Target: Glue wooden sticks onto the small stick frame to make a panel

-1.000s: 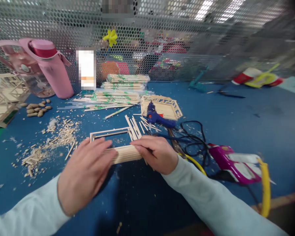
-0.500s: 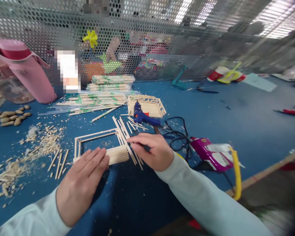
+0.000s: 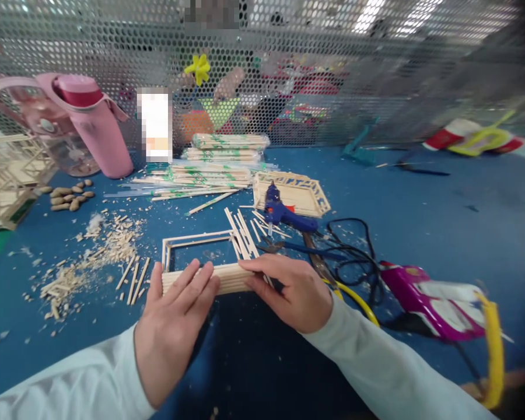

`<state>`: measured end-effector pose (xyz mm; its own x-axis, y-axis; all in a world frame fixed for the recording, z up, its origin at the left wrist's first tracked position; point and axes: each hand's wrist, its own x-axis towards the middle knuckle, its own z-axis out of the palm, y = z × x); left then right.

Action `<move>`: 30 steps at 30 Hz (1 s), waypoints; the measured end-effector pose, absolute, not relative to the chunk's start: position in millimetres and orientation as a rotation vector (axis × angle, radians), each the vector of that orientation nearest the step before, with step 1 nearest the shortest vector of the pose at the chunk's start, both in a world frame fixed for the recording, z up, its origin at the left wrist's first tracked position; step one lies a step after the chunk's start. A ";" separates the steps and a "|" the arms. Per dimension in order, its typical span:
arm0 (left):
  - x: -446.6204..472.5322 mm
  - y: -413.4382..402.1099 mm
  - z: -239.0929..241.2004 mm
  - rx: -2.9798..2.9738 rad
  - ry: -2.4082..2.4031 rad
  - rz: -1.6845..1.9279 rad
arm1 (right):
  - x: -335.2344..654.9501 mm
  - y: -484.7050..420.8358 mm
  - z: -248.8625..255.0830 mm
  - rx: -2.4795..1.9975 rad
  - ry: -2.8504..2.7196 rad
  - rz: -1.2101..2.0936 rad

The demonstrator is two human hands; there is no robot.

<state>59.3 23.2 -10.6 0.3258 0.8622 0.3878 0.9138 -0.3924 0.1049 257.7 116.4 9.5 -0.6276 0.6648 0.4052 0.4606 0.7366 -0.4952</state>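
A small frame of thin wooden sticks point(image 3: 201, 236) lies on the blue table, with a panel of wooden sticks laid side by side point(image 3: 231, 279) along its near side. My left hand point(image 3: 175, 318) rests flat on the left part of this panel, fingers stretched out and slightly apart. At the panel's right end, my right hand point(image 3: 295, 291) pinches the edge between thumb and forefinger. Several loose sticks point(image 3: 242, 233) lie across the frame's right side, partly hidden behind the right hand. Beyond them a blue glue gun point(image 3: 289, 216) leans on a stick-built tray point(image 3: 308, 189).
Stick offcuts point(image 3: 114, 239) litter the table at left, near a pile of brown pebbles point(image 3: 70, 195). Bagged sticks point(image 3: 223, 154) and a pink bottle point(image 3: 100, 137) stand behind. Pliers point(image 3: 315, 256), a black cable point(image 3: 359, 227) and a purple-and-white tool point(image 3: 437, 300) lie at right.
My right hand has moved from the loose sticks to the panel's right end and now pinches it. My left hand stays on the panel, fingers more spread. The view has swung left.
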 end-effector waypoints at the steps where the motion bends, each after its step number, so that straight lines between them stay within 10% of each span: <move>1: 58.3 23.6 -10.9 -2.466 -1.648 -0.564 | 257.0 115.8 7.4 -0.843 -2.358 0.450; 30: 41.0 71.9 20.0 -2.818 -1.745 -0.798 | 309.4 212.2 5.4 -1.602 -2.310 -0.009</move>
<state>41.0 71.9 20.0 0.3776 0.8930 0.2448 0.7691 -0.4497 0.4541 309.4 212.2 5.4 -0.3138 0.9103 0.2701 0.9123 0.3679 -0.1798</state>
